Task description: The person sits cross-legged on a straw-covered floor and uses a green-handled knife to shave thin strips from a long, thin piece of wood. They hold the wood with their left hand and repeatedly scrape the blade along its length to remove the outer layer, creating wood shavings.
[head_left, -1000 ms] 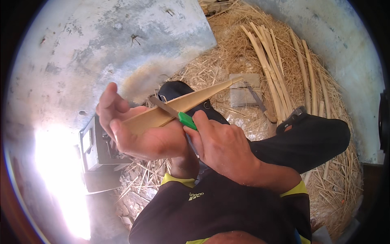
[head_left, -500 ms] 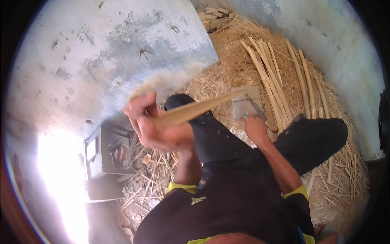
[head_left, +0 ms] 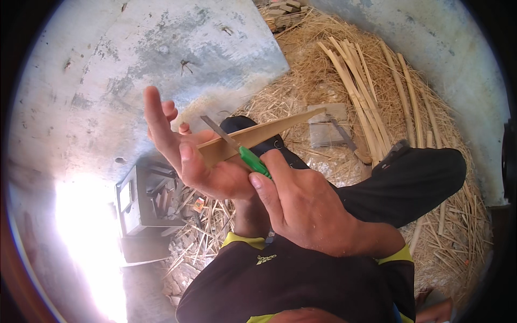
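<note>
My left hand (head_left: 210, 167) grips the near end of a pale split bamboo strip (head_left: 269, 129), the thumb pressed on it and the index finger stretched up. The strip points away to the right, over my dark-trousered knee. Wrapped round the green handle of a small knife (head_left: 253, 160) is my right hand (head_left: 312, 207), close beside the left. The knife's narrow blade lies across the strip near the left thumb; whether it cuts into it I cannot tell.
A large dark-bladed knife (head_left: 343, 135) lies by a grey block (head_left: 323, 137) beyond my legs. Long split bamboo strips (head_left: 358, 102) and round poles (head_left: 412, 102) lie at the right among shavings. A grey metal box (head_left: 142, 199) stands at the left, below a stained wall (head_left: 161, 48).
My right hand has come from beside the grey block toward me and left, bringing the green-handled knife onto the strip. The left index finger has straightened; the strip has hardly moved.
</note>
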Available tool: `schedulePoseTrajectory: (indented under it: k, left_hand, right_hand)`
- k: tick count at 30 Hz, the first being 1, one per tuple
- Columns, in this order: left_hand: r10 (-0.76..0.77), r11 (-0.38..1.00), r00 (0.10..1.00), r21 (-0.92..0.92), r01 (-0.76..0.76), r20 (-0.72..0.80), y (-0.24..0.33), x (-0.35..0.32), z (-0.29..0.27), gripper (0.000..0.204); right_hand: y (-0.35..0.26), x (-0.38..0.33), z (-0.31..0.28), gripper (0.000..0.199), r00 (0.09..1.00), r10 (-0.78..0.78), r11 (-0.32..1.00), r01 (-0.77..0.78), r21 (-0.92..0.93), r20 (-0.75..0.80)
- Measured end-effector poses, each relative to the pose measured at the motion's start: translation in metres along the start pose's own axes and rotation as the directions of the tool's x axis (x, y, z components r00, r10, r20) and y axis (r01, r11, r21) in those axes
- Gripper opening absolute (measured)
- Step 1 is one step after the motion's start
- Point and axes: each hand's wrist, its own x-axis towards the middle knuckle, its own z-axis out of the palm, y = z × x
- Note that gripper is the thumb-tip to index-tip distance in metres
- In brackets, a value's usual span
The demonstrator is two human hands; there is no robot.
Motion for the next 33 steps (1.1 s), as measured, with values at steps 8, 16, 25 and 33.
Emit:
schedulePoseTrajectory:
  k: [8,16,25,33]
  left_hand:
    - [0.061,0.998,0.990,0.021,-0.064,0.130,0.001,0.001,0.011,0.069]
    - [0.147,0.989,0.966,-0.038,-0.142,0.211,-0.003,-0.003,0.012,0.065]
    - [0.075,0.997,0.990,-0.014,-0.074,0.117,-0.008,-0.002,0.009,0.050]
    - [0.042,0.999,0.998,-0.009,-0.042,0.047,-0.005,0.000,0.009,0.050]
  right_hand:
    - [0.000,-0.004,-0.008,0.018,0.994,0.081,0.988,-0.090,-0.126,-0.071]
    - [0.006,-0.002,-0.017,0.014,0.996,0.065,0.998,-0.064,0.016,-0.068]
    - [0.000,-0.002,-0.011,0.019,0.993,-0.083,0.993,0.089,0.079,-0.080]
    - [0.023,0.007,-0.011,0.019,0.999,0.042,0.999,-0.042,0.027,0.006]
